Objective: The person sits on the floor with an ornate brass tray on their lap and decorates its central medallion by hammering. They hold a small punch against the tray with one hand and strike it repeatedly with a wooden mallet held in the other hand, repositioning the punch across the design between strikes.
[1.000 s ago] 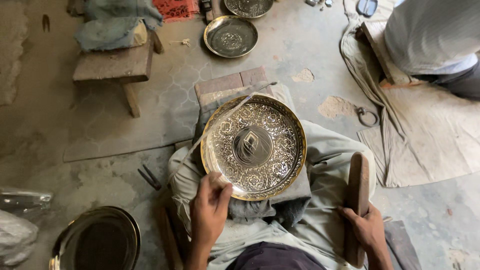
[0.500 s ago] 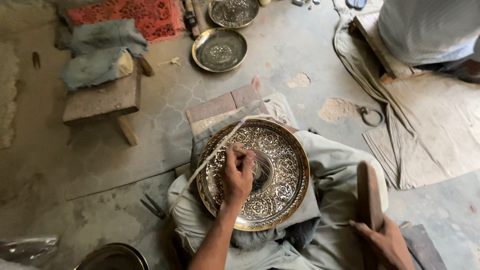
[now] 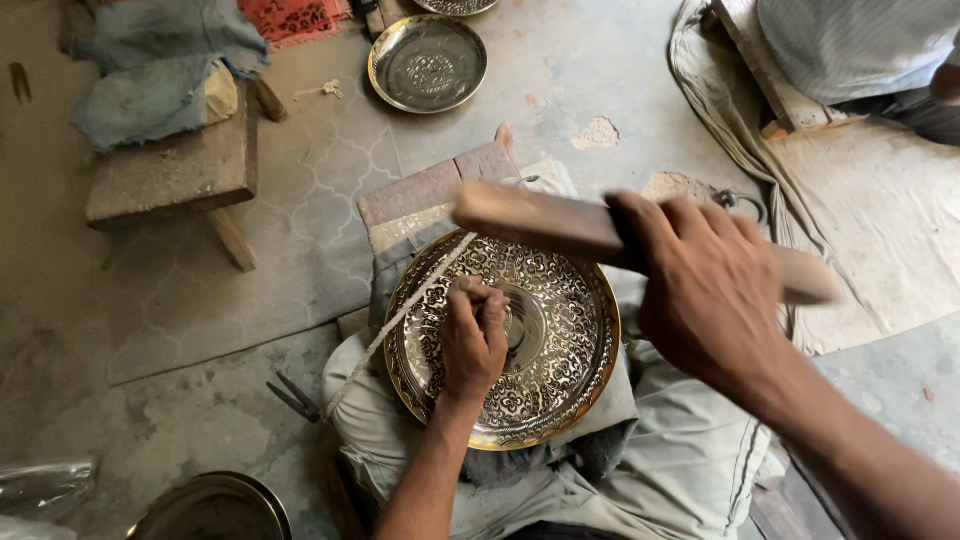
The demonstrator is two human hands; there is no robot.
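Note:
An engraved brass plate (image 3: pixel 560 340) with black floral patterns rests tilted on cloth over my lap. My left hand (image 3: pixel 473 338) is closed around a small metal tool whose tip presses on the plate near its centre. My right hand (image 3: pixel 705 290) grips a long flat wooden stick (image 3: pixel 540 222), raised above the plate's upper edge and slightly blurred. A cord (image 3: pixel 395 322) runs across the plate's left rim.
A low wooden stool (image 3: pixel 180 170) with blue cloth stands at upper left. Another brass plate (image 3: pixel 428 62) lies on the floor ahead. Pliers (image 3: pixel 293 397) lie left of my knee, a dark bowl (image 3: pixel 215 510) at bottom left. Another person sits on a sheet (image 3: pixel 880 220) at upper right.
My right hand has lifted the wooden stick from beside my right knee to above the plate. My left hand moved from the plate's rim to its centre and closed on the tool.

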